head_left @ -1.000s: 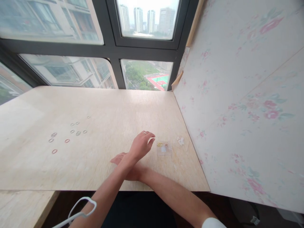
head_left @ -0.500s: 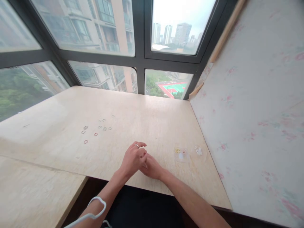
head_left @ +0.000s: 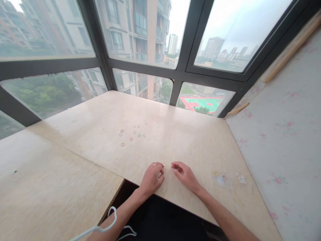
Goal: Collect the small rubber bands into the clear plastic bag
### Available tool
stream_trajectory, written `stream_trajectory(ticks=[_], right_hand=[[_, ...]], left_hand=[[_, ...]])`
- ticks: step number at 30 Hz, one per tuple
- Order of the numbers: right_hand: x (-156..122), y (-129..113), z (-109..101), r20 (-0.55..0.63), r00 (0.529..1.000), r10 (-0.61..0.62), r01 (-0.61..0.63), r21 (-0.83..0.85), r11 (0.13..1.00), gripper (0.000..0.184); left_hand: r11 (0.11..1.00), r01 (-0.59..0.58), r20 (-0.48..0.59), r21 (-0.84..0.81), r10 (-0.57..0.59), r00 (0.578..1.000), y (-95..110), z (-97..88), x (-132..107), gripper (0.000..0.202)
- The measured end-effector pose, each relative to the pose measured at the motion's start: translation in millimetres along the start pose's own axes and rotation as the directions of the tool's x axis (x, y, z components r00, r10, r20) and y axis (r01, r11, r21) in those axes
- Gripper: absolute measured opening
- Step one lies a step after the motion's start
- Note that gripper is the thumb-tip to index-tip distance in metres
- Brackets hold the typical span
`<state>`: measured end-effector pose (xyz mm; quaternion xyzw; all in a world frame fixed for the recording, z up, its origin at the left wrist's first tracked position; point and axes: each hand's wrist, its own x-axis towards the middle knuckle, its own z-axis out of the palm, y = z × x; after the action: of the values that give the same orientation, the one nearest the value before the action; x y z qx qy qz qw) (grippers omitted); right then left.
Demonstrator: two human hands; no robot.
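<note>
Both my hands rest on the pale wooden table near its front edge, a small gap between them. My left hand wears a ring, and its fingers are curled in with the thumb against the fingertips. My right hand has its fingers bent into a loose pinch that points at the left hand. Whatever either hand holds is too small to see. Several small loops, some red and some pale, lie scattered farther back on the table. A small clear bag with yellow bits lies to the right of my right hand.
A tiny white item lies beside the bag. A flowered wall panel closes off the right side. Dark-framed windows run behind the table. A second tabletop adjoins on the left. A white cord hangs at my left forearm.
My hands have come apart and moved back toward the front edge, away from the clear bag. The view has swung left and upward, showing more window and the left tabletop.
</note>
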<state>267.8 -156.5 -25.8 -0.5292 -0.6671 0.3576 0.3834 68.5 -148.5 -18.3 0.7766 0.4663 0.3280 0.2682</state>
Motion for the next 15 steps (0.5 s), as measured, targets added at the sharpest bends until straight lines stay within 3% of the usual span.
stream_trajectory(ticks=[3,6,15], right_hand=[[21,-7,3,-0.018,0.998,0.058,-0.058,0.006,0.998,0.021],[52,-18,12,0.015,0.999,0.036,-0.036,-0.011,0.999,0.023],[170,-50,64,0.185,0.982,-0.04,0.105,-0.355,0.929,0.025]], left_hand=[[0.999,-0.029,0.005,-0.041,0.03,1.0,-3,0.8,-7,0.017],[0.997,-0.054,0.035,-0.046,0.056,0.998,-2,-0.6,-11,0.017],[0.994,-0.072,0.063,-0.078,0.077,0.995,-8,-1.6,-17,0.016]])
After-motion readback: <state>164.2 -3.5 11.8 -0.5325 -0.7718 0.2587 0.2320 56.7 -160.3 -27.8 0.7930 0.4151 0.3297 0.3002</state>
